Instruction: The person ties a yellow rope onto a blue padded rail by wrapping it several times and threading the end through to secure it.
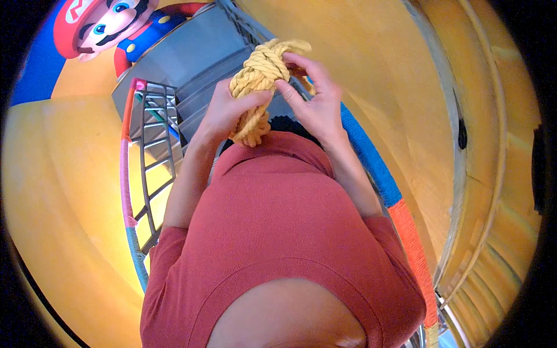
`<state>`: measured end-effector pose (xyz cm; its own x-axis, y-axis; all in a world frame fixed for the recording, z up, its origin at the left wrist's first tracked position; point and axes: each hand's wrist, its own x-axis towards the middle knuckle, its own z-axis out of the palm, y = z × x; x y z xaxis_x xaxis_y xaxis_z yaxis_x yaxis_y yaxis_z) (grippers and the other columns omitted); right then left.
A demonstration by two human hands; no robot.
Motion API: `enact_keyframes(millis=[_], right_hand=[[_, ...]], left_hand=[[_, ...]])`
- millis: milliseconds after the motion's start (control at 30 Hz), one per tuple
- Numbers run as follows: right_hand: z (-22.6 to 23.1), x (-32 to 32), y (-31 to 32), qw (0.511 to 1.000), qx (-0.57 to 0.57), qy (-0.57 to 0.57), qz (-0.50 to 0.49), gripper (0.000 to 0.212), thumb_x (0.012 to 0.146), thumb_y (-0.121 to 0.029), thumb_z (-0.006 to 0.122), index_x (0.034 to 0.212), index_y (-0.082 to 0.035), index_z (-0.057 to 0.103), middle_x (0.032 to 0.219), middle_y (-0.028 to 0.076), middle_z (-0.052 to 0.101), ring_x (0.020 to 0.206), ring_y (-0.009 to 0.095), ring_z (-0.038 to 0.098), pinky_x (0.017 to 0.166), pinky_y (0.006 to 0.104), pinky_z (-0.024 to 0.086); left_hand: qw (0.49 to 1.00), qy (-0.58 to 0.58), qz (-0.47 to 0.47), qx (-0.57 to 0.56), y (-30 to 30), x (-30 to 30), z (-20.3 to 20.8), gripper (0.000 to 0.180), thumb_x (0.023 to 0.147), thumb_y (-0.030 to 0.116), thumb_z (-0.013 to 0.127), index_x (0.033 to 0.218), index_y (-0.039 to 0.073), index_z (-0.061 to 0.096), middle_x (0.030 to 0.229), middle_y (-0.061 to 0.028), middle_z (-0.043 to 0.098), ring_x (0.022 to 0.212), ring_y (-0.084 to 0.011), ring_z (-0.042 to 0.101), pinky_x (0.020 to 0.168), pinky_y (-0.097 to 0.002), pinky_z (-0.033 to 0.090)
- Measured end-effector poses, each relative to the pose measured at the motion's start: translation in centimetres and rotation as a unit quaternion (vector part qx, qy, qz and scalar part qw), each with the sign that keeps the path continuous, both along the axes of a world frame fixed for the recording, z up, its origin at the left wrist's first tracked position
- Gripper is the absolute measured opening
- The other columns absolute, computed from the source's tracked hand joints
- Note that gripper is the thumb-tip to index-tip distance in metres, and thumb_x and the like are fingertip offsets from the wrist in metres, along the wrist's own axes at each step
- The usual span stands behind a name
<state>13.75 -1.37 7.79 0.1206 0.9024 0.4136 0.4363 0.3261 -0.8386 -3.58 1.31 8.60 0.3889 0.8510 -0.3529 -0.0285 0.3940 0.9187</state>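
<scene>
A thick yellow rope (pixel 262 72), wound into a bulky knot, is held up in front of my chest. My left hand (pixel 227 110) grips its lower part, with the rope's frayed end hanging below the fist onto my red top. My right hand (pixel 316 98) is on the knot's right side, fingers curled over the top strands and thumb pressing the front. Both hands hold the same rope.
Grey stairs (pixel 203 64) descend ahead between yellow walls (pixel 64 174). A metal railing (pixel 152 156) wrapped in coloured yarn runs at left; a blue and orange wrapped rail (pixel 383 185) runs at right. A large cartoon figure (pixel 110 26) is painted on the far wall.
</scene>
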Motion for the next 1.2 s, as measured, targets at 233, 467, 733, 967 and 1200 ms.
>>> enact_keyframes(millis=[233,467,733,967,1200], right_hand=[[-0.6,0.4,-0.2,0.995,-0.058,0.086,0.011,0.026,0.078,-0.004,0.067,0.105,-0.005,0.063,0.095,0.005,0.063,0.085,0.014,0.058,0.079,0.0257,0.046],[2.2,1.0,0.9,0.999,0.016,-0.004,0.050,0.012,0.077,-0.006,0.066,0.088,-0.002,0.064,0.081,0.009,0.061,0.070,0.017,0.059,0.063,0.0275,0.047],[1.1,1.7,1.3,0.972,-0.204,-0.034,0.114,0.010,0.079,-0.008,0.066,0.088,-0.002,0.063,0.075,-0.001,0.057,0.068,0.006,0.051,0.061,0.0207,0.043],[-1.7,1.5,1.0,0.975,-0.179,0.060,0.114,0.009,0.077,-0.009,0.064,0.079,-0.002,0.060,0.068,0.002,0.059,0.060,0.006,0.053,0.054,0.0227,0.044],[-1.7,2.5,1.9,0.851,-0.413,0.284,0.159,0.016,0.084,-0.010,0.057,0.096,0.000,0.055,0.074,0.001,0.057,0.054,0.004,0.047,0.046,0.0186,0.037]], left_hand=[[0.995,-0.090,-0.004,-0.050,-0.2,-1.0,-0.3,0.035,0.076,0.021,0.068,0.103,0.000,0.058,0.083,-0.0031,0.062,0.068,-0.0087,0.057,0.060,-0.0236,0.048],[0.983,0.119,-0.070,0.124,-0.6,0.5,-0.2,0.036,0.074,0.019,0.070,0.102,0.000,0.058,0.083,-0.0037,0.063,0.072,-0.0090,0.058,0.065,-0.0252,0.049],[0.853,0.353,-0.017,0.384,-1.5,-0.2,-1.3,0.043,0.065,0.024,0.072,0.103,0.009,0.060,0.080,-0.0131,0.066,0.075,-0.0300,0.064,0.066,-0.0373,0.050],[0.832,0.397,-0.066,0.383,-1.1,-0.3,-0.7,0.043,0.063,0.018,0.073,0.103,0.009,0.061,0.082,-0.0138,0.064,0.079,-0.0325,0.061,0.070,-0.0402,0.048],[0.690,0.493,-0.134,0.513,0.1,-1.6,-3.9,0.015,0.066,0.015,0.065,0.074,0.008,0.054,0.071,-0.0084,0.059,0.071,-0.0284,0.059,0.069,-0.0389,0.041]])
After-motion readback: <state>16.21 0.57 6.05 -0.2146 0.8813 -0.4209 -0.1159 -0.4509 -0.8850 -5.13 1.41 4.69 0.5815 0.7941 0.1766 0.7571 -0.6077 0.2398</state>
